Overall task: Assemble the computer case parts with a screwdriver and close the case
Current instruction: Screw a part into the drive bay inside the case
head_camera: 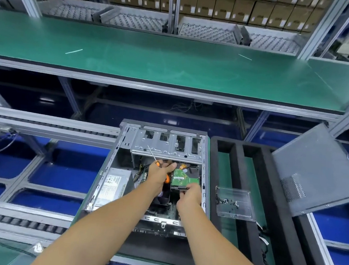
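An open computer case (pixel 111 169) lies on its side in front of me, its metal drive cage (pixel 166 146) at the far end. My left hand (pixel 159 174) grips an orange-handled screwdriver (pixel 153 156), its thin shaft pointing up and away over the cage. A hard drive with a green circuit board (pixel 183 178) sits inside the case, and my right hand (pixel 190 199) holds its near edge. The grey side panel (pixel 317 172) leans tilted at the right.
A clear plastic tray (pixel 235 203) with several small dark screws rests on a black foam holder (pixel 252 223) right of the case. A silver power supply (pixel 113 186) fills the case's left side. A green workbench (pixel 154 63) runs behind, conveyor rails to the left.
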The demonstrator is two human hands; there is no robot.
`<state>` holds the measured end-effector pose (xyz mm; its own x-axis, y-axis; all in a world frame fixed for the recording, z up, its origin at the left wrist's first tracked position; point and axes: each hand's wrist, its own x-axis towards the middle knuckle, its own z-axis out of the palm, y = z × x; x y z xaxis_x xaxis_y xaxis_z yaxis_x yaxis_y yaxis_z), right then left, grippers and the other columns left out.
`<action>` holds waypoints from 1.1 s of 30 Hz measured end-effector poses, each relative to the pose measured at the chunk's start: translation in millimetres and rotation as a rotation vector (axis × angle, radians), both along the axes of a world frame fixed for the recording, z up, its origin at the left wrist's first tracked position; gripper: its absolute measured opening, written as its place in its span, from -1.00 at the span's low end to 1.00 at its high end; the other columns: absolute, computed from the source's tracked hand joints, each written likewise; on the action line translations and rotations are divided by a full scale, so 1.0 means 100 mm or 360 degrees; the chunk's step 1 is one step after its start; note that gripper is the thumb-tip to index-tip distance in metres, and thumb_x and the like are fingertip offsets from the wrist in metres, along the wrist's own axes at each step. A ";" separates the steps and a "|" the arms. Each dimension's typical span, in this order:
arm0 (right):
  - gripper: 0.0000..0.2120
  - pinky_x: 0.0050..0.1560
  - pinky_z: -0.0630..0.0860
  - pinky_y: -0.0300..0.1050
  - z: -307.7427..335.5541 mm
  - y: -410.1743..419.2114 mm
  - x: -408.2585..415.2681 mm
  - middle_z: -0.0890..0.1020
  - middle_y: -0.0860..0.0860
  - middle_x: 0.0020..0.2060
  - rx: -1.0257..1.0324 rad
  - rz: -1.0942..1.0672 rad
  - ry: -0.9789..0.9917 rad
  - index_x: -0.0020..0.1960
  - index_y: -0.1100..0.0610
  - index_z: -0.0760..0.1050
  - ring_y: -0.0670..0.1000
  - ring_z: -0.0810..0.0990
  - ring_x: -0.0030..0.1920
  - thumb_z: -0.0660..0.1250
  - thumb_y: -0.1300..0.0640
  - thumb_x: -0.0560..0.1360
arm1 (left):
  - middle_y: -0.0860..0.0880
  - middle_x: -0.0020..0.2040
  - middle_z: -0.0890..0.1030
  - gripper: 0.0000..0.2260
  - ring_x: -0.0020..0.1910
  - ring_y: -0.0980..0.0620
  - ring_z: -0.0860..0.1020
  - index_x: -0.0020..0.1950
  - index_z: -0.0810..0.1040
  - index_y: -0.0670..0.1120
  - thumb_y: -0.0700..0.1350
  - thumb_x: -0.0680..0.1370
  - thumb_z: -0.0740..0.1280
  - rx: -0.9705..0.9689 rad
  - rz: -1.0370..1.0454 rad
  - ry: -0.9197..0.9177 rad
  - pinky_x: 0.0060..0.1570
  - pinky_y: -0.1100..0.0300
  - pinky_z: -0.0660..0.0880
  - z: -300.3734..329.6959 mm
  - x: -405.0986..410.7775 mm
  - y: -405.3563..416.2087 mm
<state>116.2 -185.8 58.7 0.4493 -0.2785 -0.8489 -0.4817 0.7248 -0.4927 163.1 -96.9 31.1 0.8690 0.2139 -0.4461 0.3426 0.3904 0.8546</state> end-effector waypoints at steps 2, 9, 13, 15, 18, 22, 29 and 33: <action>-0.94 0.16 0.38 -0.01 0.01 0.01 0.03 0.42 0.01 0.01 0.0084 -0.0089 -0.0018 -0.14 0.20 0.39 0.20 0.49 0.20 0.25 0.28 0.48 | -0.11 -0.14 0.56 -0.69 -0.05 -0.05 0.57 -0.17 0.39 -0.09 -0.39 0.48 0.47 -0.0039 0.0014 0.0014 0.01 0.06 0.49 -0.01 0.01 -0.05; -0.73 0.14 0.29 0.03 -0.06 0.03 0.08 0.39 0.12 0.19 0.0095 -0.0218 0.0045 0.17 0.27 0.41 0.18 0.42 0.14 0.30 0.24 0.49 | -0.10 -0.17 0.54 -0.69 -0.05 -0.05 0.53 -0.19 0.37 -0.08 -0.27 0.51 0.50 0.0020 0.0013 0.0107 0.07 0.04 0.45 -0.10 0.00 -0.09; -0.73 0.11 0.31 0.06 -0.03 0.09 0.11 0.50 0.18 0.24 0.0054 -0.0294 0.0027 0.14 0.23 0.45 0.19 0.46 0.12 0.32 0.23 0.45 | -0.09 -0.22 0.50 -0.67 -0.13 -0.02 0.53 -0.18 0.34 -0.08 -0.27 0.50 0.51 0.0099 0.0025 0.0099 0.11 0.03 0.49 -0.07 0.04 -0.12; -0.77 0.09 0.32 0.03 0.01 0.07 0.15 0.52 0.15 0.25 0.0067 -0.0301 -0.0008 0.10 0.21 0.46 0.16 0.48 0.08 0.35 0.21 0.45 | -0.02 -0.32 0.43 -0.62 -0.24 -0.02 0.49 -0.21 0.31 -0.06 -0.29 0.47 0.53 0.0037 0.0004 0.0047 -0.10 0.08 0.48 -0.06 0.05 -0.11; -0.76 0.12 0.34 0.02 -0.02 0.07 0.21 0.46 0.11 0.14 0.0094 -0.0324 -0.0041 0.13 0.22 0.44 0.14 0.47 0.10 0.33 0.23 0.48 | -0.08 -0.29 0.46 -0.63 -0.24 -0.04 0.43 -0.21 0.31 -0.06 -0.23 0.47 0.53 0.0077 -0.0051 0.0052 -0.19 0.07 0.41 -0.05 0.04 -0.08; -0.87 -0.14 0.45 -0.02 0.04 0.08 0.38 0.39 0.05 -0.10 0.0201 -0.0378 -0.0145 -0.18 0.19 0.34 0.10 0.45 -0.24 0.22 0.35 0.50 | -0.13 -0.17 0.59 -0.67 -0.22 -0.06 0.57 -0.16 0.37 -0.11 -0.16 0.47 0.56 0.0098 -0.0097 0.0099 -0.27 0.04 0.60 -0.04 0.02 -0.03; -0.87 0.27 0.33 0.03 0.17 0.11 0.79 0.38 0.15 0.22 0.0300 -0.0379 -0.0118 -0.17 0.25 0.35 0.22 0.43 0.26 0.19 0.34 0.56 | -0.03 -0.31 0.56 -0.71 -0.37 -0.01 0.61 -0.09 0.25 -0.09 -0.13 0.59 0.39 0.0305 -0.0201 0.0112 -0.49 0.20 0.39 -0.05 -0.14 0.01; -0.77 0.56 0.20 0.08 0.17 0.13 0.93 0.30 0.11 0.38 0.0252 -0.0416 -0.0163 0.18 0.29 0.42 0.23 0.32 0.47 0.20 0.38 0.53 | -0.10 -0.09 0.32 -0.83 -0.22 -0.02 0.33 -0.07 0.19 -0.05 -0.18 0.64 0.18 0.0835 -0.0056 -0.0022 -0.32 0.17 0.31 -0.02 -0.22 0.03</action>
